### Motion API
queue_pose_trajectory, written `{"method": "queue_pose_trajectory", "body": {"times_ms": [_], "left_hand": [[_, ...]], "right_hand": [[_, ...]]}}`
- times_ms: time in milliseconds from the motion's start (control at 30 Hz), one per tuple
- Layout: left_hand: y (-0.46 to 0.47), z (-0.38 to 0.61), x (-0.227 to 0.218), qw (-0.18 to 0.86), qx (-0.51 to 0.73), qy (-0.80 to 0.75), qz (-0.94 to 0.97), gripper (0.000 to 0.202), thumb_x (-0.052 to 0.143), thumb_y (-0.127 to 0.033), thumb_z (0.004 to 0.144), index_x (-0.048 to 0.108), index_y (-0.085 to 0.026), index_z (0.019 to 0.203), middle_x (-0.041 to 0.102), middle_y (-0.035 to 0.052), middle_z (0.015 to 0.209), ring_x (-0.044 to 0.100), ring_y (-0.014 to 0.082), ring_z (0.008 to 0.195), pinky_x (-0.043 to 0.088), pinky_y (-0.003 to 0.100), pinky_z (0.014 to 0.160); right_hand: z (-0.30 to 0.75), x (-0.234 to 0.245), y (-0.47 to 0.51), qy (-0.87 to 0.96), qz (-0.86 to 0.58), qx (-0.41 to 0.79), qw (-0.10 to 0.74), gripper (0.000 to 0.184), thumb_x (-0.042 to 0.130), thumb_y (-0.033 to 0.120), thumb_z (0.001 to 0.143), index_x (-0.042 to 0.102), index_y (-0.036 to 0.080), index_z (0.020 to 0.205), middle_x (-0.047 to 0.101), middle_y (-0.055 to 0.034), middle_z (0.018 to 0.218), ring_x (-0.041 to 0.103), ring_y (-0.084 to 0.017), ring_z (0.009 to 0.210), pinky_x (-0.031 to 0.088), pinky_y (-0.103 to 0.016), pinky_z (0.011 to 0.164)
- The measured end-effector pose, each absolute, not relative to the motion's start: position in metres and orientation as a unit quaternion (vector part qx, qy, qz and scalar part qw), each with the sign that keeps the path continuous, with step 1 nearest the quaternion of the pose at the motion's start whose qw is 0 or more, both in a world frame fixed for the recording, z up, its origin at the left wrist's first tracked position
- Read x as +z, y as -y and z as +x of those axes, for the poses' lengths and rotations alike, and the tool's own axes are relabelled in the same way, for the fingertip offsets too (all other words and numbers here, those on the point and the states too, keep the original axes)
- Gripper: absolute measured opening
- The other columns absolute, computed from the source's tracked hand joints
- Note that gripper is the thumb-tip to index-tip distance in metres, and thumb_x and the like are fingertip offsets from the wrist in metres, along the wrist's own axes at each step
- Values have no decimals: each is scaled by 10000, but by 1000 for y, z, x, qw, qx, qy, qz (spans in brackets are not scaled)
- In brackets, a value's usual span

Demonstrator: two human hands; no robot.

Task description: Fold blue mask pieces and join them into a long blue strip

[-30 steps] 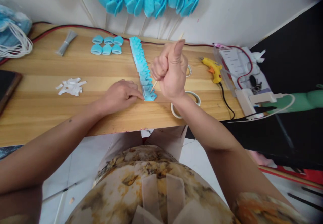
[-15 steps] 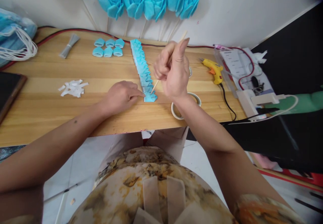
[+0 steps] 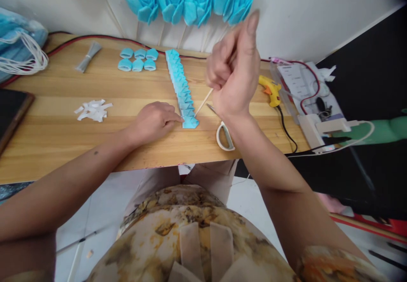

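A pleated strip of light-blue felt-like material (image 3: 180, 87) lies lengthwise on the wooden table. My left hand (image 3: 155, 120) rests beside its near end, index finger stretched out and touching the strip's left edge, the other fingers loosely curled around nothing. Raised above the table to the right, my right hand (image 3: 234, 68) is closed round a thin wooden stick (image 3: 204, 101), thumb pointing up. The stick slants down, its lower tip close by the strip's right edge near the end; whether it touches cannot be told. Part of the stick is hidden in the fist.
Scissors (image 3: 219, 135) lie under my right wrist. A yellow glue gun (image 3: 270, 90) and a white power strip (image 3: 313, 131) sit at right. Small blue pieces (image 3: 137, 59), white scraps (image 3: 93, 110) and a tie bundle (image 3: 88, 57) lie left. Blue fabric roses (image 3: 199, 2) stand against the wall.
My right hand has moved up and to the right, drawing the stick's tip from on top of the strip to its right edge. More of the scissors shows. My left hand stays in place.
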State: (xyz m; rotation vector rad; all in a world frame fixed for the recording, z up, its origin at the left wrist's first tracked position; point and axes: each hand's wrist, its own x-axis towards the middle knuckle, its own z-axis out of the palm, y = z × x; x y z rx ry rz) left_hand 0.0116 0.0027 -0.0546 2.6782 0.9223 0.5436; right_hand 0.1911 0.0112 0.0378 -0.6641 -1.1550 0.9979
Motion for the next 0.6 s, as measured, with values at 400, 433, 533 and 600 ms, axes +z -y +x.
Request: {"method": "queue_pose_trajectory", "body": {"times_ms": [400,433,533,600], "left_hand": [[-3,12,-55,134,186,-318,920,408,419,-176,968,821,-215,1027,770,64,894,692,200,843,477,314,780],[-3,12,-54,135,182,-320,920,410,419,-173,969,821,-217,1036,770,64,898,691,201,848,478,315,785],[-2,12,-53,134,170,-326,920,411,417,-170,978,816,-216,1064,770,65,905,691,199,860,479,311,792],[-2,12,-53,130,169,-328,920,409,417,-171,981,816,-212,1062,768,68,896,692,199,856,478,309,786]], "right_hand": [[179,45,-8,485,-222,431,728,660,516,682,963,148,238,641,68,73,558,40,-101,434,52,-287,392],[180,42,-10,493,-223,439,717,663,522,693,954,162,237,637,71,73,560,46,-99,438,56,-283,395],[188,40,-14,511,-242,432,702,666,523,717,938,168,241,638,78,71,563,57,-103,447,88,-281,387],[193,48,-16,518,-261,392,714,637,451,689,983,144,238,655,63,62,583,53,-108,450,104,-273,375]]}}
